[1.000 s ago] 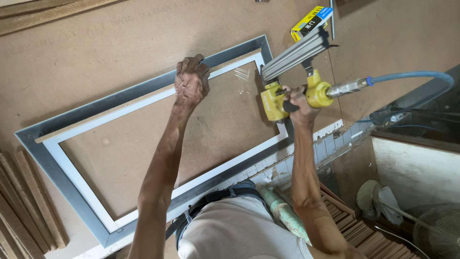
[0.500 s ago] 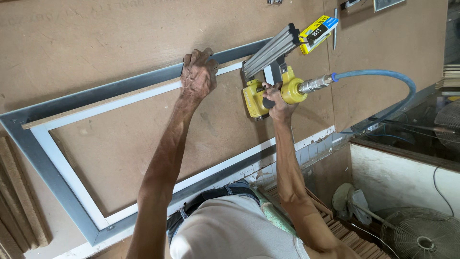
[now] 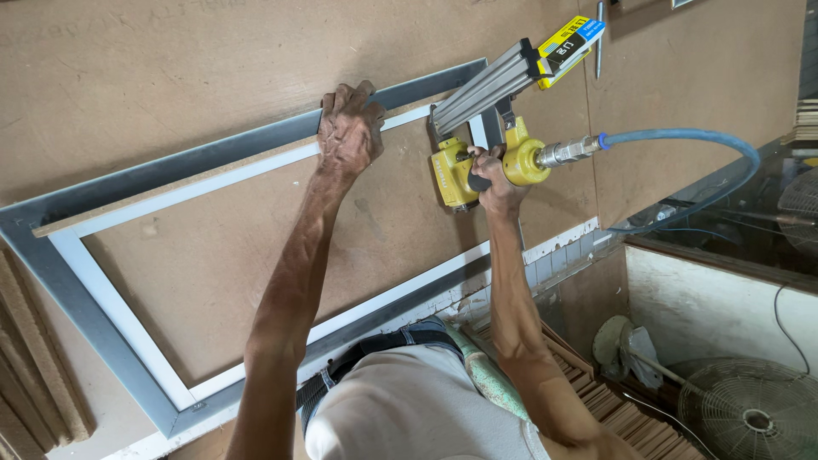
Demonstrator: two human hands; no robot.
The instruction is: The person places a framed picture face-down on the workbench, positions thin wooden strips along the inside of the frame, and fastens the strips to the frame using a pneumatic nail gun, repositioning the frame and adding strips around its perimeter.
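A long rectangular frame [image 3: 102,341], grey outside and white inside, lies flat on a brown board bench [image 3: 170,77]. My left hand [image 3: 348,129] presses down on its far rail, fingers spread over the grey and white strips. My right hand [image 3: 490,175] grips the handle of a yellow pneumatic nail gun [image 3: 477,153] with a grey magazine, held just right of my left hand, over the frame's right end. A blue air hose [image 3: 707,140] runs from the gun's rear to the right.
Thin wooden strips [image 3: 34,375] are stacked at the bench's left edge. More strips [image 3: 622,417] lie on the floor below right, beside two fans [image 3: 750,417]. A pen-like tool [image 3: 599,34] lies at the bench's far right.
The nail gun and my right hand have shifted left along the frame, closer to my left hand. My left hand stays pressed on the far rail.
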